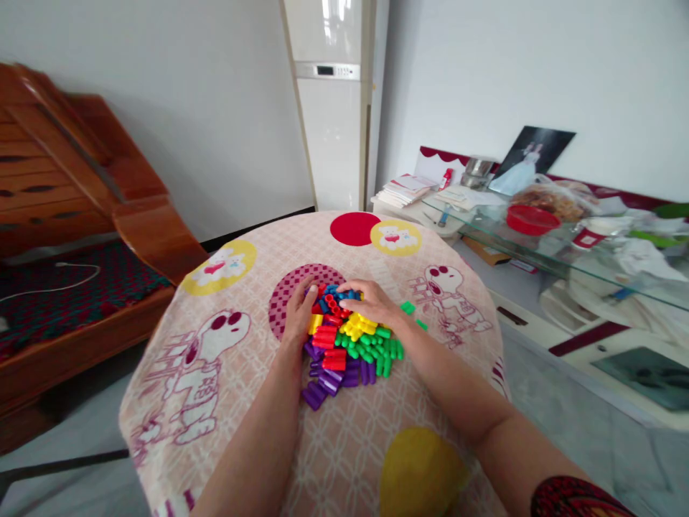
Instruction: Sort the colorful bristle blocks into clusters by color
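Over the near edge of the checkered circle (280, 298), coloured pieces (352, 349) are heaped on the desk (336, 459), flanked by the left hand (299, 310), its grip open, and the right hand (373, 304), whose hold cannot be told. Loose pieces could be scattered by too hard a push.

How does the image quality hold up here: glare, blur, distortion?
Head view, glare: bright streaks near the top of the tall white unit; head view, distortion: wide-angle stretch toward the edges, the wooden bench leaning; head view, blur: fine detail smeared on the glass shelf, while the coloured pieces between the hands stay distinguishable by colour.
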Motion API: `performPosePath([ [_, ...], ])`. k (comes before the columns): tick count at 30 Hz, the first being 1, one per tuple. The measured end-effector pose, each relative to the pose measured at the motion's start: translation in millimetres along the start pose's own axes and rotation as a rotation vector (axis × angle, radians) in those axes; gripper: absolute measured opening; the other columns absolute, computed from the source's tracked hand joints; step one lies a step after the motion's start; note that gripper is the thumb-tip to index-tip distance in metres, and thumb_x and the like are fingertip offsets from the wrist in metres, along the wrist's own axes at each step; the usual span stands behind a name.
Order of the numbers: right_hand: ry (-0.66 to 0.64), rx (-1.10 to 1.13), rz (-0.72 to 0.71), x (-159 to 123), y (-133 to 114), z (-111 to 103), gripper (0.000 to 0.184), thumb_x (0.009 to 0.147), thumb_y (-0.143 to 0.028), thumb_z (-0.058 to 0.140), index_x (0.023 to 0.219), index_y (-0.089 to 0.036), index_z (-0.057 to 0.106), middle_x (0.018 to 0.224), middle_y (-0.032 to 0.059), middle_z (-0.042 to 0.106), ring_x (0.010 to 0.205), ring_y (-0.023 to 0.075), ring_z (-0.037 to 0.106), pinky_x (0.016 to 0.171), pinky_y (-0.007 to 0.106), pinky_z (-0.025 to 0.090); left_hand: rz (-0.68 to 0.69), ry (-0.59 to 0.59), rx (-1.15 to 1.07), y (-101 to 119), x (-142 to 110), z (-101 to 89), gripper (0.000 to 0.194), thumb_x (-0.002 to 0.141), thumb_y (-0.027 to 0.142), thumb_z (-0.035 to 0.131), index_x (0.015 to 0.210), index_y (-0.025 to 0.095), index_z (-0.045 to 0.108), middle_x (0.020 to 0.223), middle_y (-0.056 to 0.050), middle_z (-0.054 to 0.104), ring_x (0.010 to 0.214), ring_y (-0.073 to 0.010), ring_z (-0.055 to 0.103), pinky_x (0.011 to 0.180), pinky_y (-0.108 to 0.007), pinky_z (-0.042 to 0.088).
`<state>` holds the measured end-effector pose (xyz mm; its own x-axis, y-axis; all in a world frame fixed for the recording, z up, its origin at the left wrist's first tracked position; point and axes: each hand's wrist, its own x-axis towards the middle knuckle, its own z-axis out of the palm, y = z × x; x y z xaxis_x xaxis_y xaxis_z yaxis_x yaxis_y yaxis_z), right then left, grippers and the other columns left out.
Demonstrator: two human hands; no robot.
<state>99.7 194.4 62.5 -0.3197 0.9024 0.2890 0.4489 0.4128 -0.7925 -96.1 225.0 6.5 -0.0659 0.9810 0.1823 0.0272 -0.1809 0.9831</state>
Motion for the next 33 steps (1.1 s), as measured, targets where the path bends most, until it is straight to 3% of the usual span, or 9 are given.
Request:
performPosePath([
  [5, 0.136, -0.115, -0.006, -32.5, -14.8, 20.1, 0.025, 0.087, -0.029, 0.067, 0.111, -0.021, 0.070, 0.113, 0.0054, 0.071, 0.108, 0.0191, 0.064, 0.098, 0.032, 0.046, -0.019, 0.004, -0.011, 2.8, 2.8, -1.3, 0.055, 0.080, 0.056, 0.064, 0.117, 0.016, 0.067, 0.128, -0.011, 0.067, 0.118, -0.0290, 0.062, 0.105, -0.046, 0.049],
  [10, 0.232, -0.273, 0.020, -56.4, -27.4, 34.4, 0.034, 0.093, -0.037, 0.062, 0.125, -0.025, 0.064, 0.126, 0.0065, 0.065, 0.121, 0.0219, 0.056, 0.109, 0.039, 0.038, 0.010, -0.022, 0.027, 6.4, -0.9, -2.2, 0.047, 0.082, 0.054, 0.064, 0.117, 0.022, 0.067, 0.123, -0.006, 0.070, 0.118, -0.0299, 0.063, 0.104, -0.047, 0.051],
  [15, 0.330, -0.391, 0.076, -90.3, -42.3, 32.5, 0.063, 0.088, -0.051, 0.066, 0.144, -0.028, 0.049, 0.148, 0.0082, 0.047, 0.140, 0.0290, 0.037, 0.119, 0.048, 0.026, 0.057, -0.028, 0.043, 6.2, -3.6, -3.6, 0.042, 0.085, 0.057, 0.059, 0.115, 0.029, 0.067, 0.126, -0.004, 0.069, 0.123, -0.0301, 0.061, 0.104, -0.049, 0.050],
  [19, 0.325, -0.392, 0.175, -134.3, -36.8, 31.7, 0.093, 0.077, -0.055, 0.075, 0.154, -0.023, 0.035, 0.159, 0.0144, 0.030, 0.148, 0.0362, 0.023, 0.120, 0.054, 0.022, 0.105, 0.024, 0.095, 4.3, -2.9, -5.2, 0.044, 0.086, 0.056, 0.059, 0.112, 0.022, 0.067, 0.120, -0.007, 0.071, 0.117, -0.0286, 0.064, 0.102, -0.047, 0.050],
  [22, 0.281, -0.403, 0.230, -152.3, -23.0, 36.4, 0.102, 0.073, -0.052, 0.080, 0.157, -0.024, 0.029, 0.161, 0.0165, 0.025, 0.148, 0.0408, 0.020, 0.118, 0.061, 0.022, 0.099, 0.067, 0.117, 6.9, -4.6, -4.2, 0.049, 0.086, 0.057, 0.058, 0.113, 0.017, 0.066, 0.114, -0.006, 0.072, 0.113, -0.0277, 0.065, 0.100, -0.044, 0.051],
  [26, 0.245, -0.394, 0.186, -128.7, -7.9, 44.9, 0.099, 0.072, -0.042, 0.081, 0.156, -0.025, 0.030, 0.159, 0.0163, 0.030, 0.146, 0.0392, 0.026, 0.117, 0.059, 0.025, 0.097, 0.088, 0.100, 10.9, -7.5, -2.9, 0.047, 0.087, 0.054, 0.056, 0.113, 0.017, 0.068, 0.119, -0.010, 0.071, 0.117, -0.0259, 0.063, 0.104, -0.040, 0.048],
  [33, 0.236, -0.420, 0.082, -17.9, -1.3, 58.7, 0.072, 0.078, -0.021, 0.071, 0.145, -0.020, 0.047, 0.148, 0.0167, 0.046, 0.137, 0.0326, 0.041, 0.114, 0.052, 0.033, 0.059, 0.080, -0.030, 6.0, -5.7, -12.3, 0.048, 0.089, 0.054, 0.053, 0.118, 0.019, 0.068, 0.126, -0.011, 0.069, 0.121, -0.0260, 0.061, 0.107, -0.042, 0.046],
])
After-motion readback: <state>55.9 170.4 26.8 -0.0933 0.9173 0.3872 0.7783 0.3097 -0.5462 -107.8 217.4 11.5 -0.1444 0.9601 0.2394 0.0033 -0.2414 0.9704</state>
